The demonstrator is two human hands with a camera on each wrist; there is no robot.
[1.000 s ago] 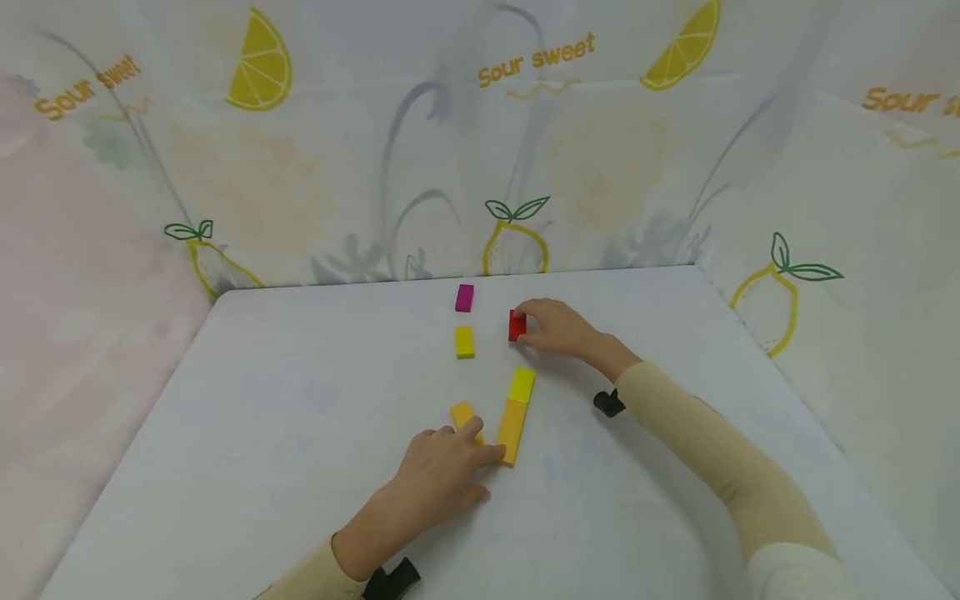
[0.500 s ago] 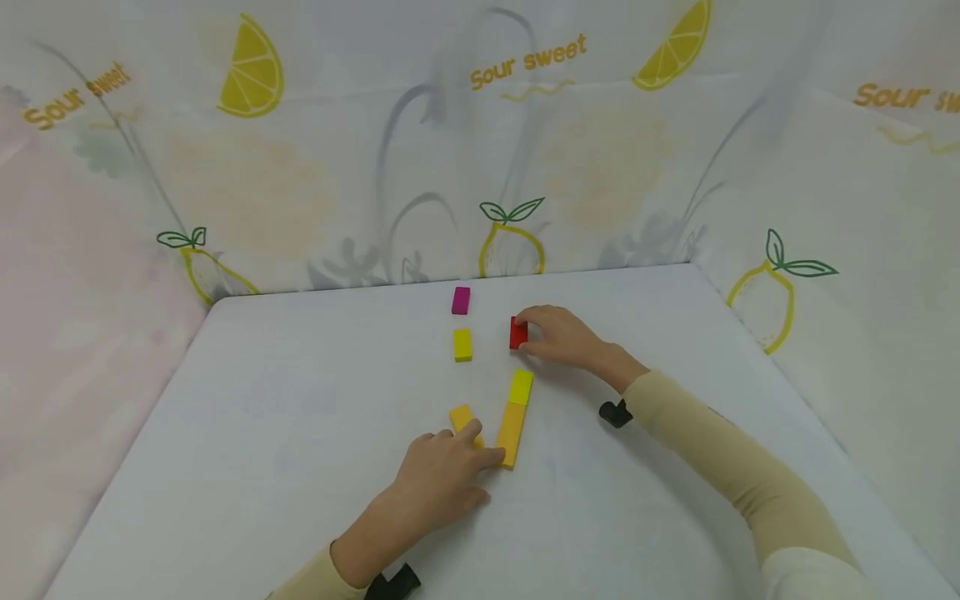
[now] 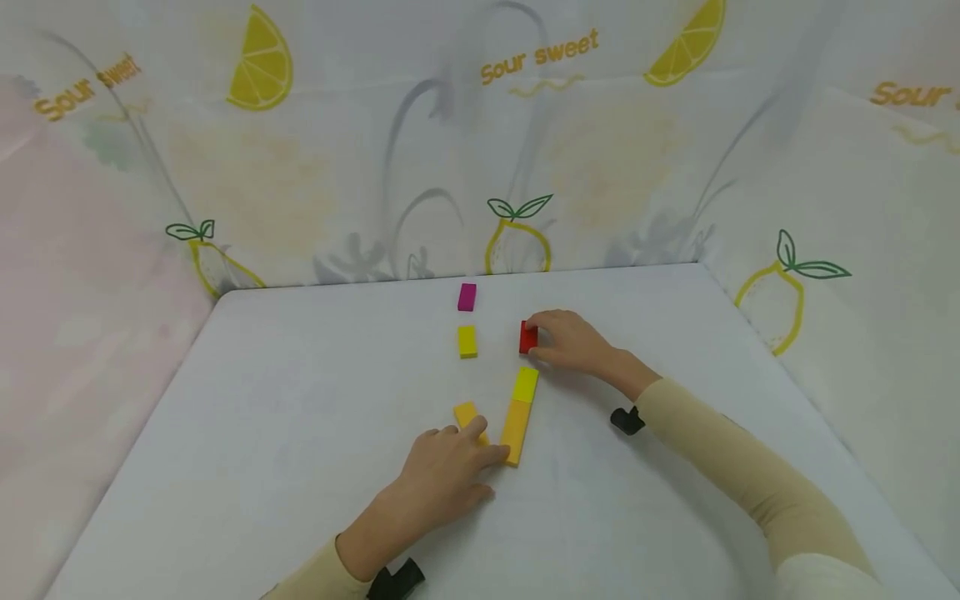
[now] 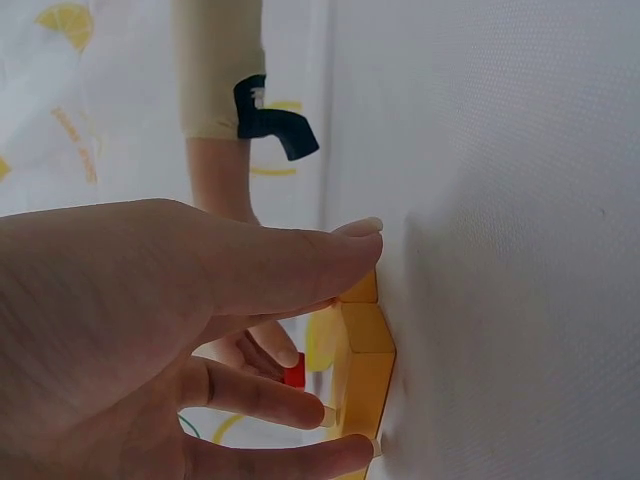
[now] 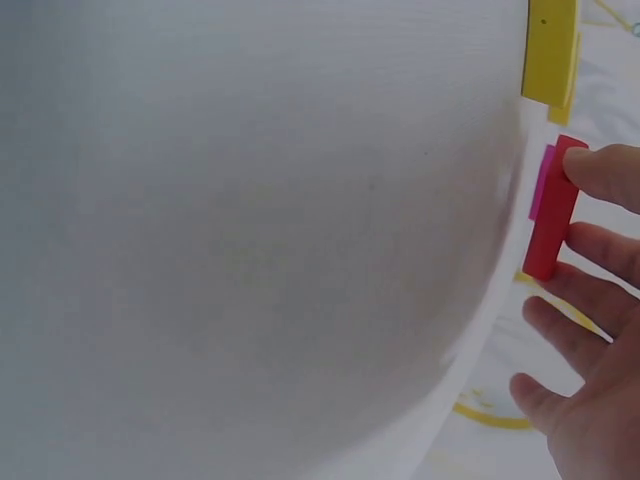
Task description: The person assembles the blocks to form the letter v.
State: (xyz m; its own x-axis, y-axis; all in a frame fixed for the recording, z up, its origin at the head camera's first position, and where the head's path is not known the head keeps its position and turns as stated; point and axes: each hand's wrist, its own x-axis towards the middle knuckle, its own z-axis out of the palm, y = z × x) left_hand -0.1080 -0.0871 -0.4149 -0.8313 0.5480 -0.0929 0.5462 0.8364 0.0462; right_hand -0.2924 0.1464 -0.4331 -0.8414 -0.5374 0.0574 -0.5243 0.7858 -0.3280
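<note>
My right hand (image 3: 573, 342) pinches a red rectangular block (image 3: 527, 337) between thumb and fingers; the right wrist view shows the thumb at one end of the red block (image 5: 552, 215). Just nearer than it, a bright yellow block (image 3: 526, 385) lies end to end with an orange length (image 3: 515, 429), making a slanting row. My left hand (image 3: 442, 475) has its fingers stretched out. One fingertip is at the near end of that orange length, and another overlaps a separate orange block (image 3: 464, 412) to its left, partly hiding it.
Farther back on the white table (image 3: 262, 417) lie a yellow block (image 3: 467, 342) and a magenta block (image 3: 467, 297), left of the red one. A lemon-print cloth (image 3: 600, 167) hangs behind the table's back edge. Each wrist wears a black mount (image 3: 627, 421).
My right hand has brought the red block nearer and slightly right, closer to the far end of the yellow and orange row. My left hand has stayed in place.
</note>
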